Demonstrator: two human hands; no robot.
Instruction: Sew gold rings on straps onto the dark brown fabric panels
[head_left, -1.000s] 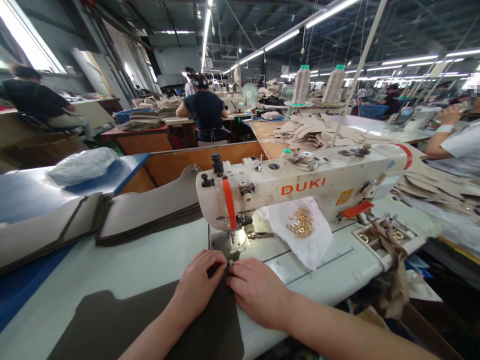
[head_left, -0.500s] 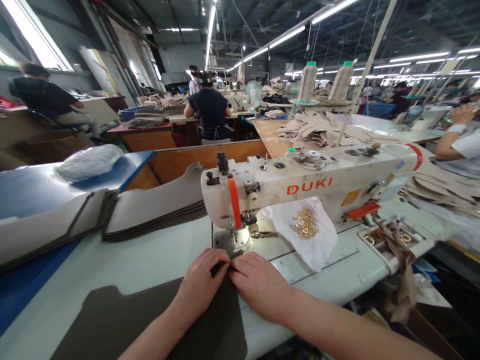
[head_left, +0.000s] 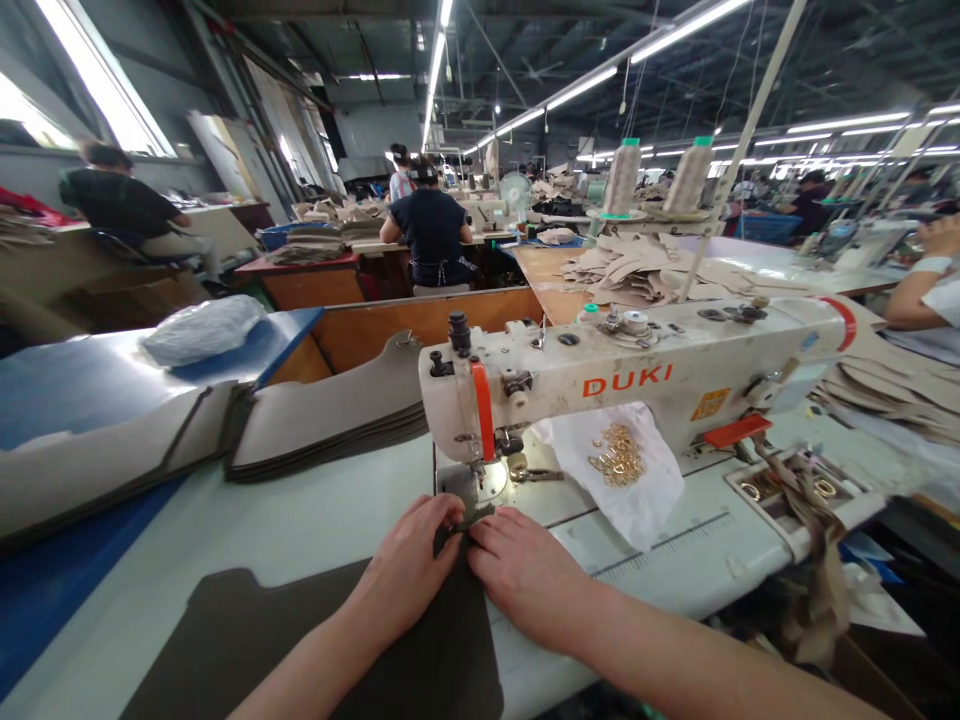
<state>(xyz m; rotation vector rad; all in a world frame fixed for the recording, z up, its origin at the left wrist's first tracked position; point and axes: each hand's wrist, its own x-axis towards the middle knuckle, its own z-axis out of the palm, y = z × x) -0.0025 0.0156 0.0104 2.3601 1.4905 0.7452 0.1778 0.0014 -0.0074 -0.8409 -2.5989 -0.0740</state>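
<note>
left hand and right hand pinch the dark panel, likely light and pliable, sensibly by its one o'clock tip.

We've got a dark olive panel lying mostly flat on the table, edge notched, far end near the needle plate.

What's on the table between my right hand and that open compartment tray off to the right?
The head view shows a ruler scale on the tabletop and the lower corner of a white sheet between your right hand and the tray.
</note>
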